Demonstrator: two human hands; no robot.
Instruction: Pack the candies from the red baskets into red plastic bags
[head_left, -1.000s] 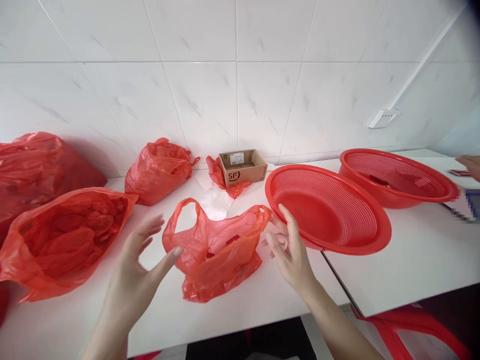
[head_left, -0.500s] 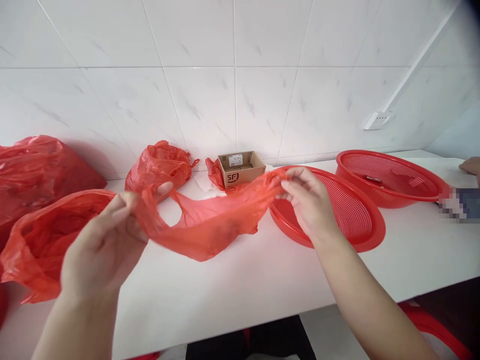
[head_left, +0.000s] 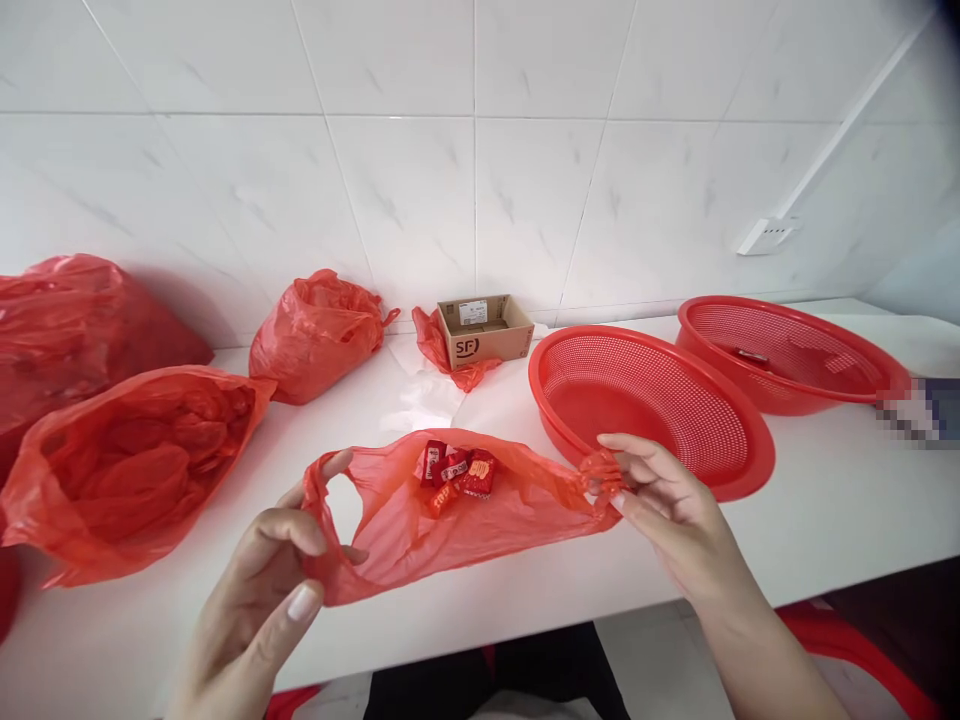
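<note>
A thin red plastic bag is stretched between my two hands just above the white counter. Inside it lie several small red wrapped candies. My left hand pinches the bag's left handle between thumb and fingers. My right hand pinches the bag's right handle with its fingertips, close to the rim of a red mesh basket.
A second red mesh basket sits at the right. A small cardboard box stands by the tiled wall on red plastic. Three stuffed red bags fill the left side. A blurred patch lies at far right.
The bag was picked up off the counter, stretched out high between both hands, then lowered toward me; the candies inside now show. The other person's hand at far right has left the view.
</note>
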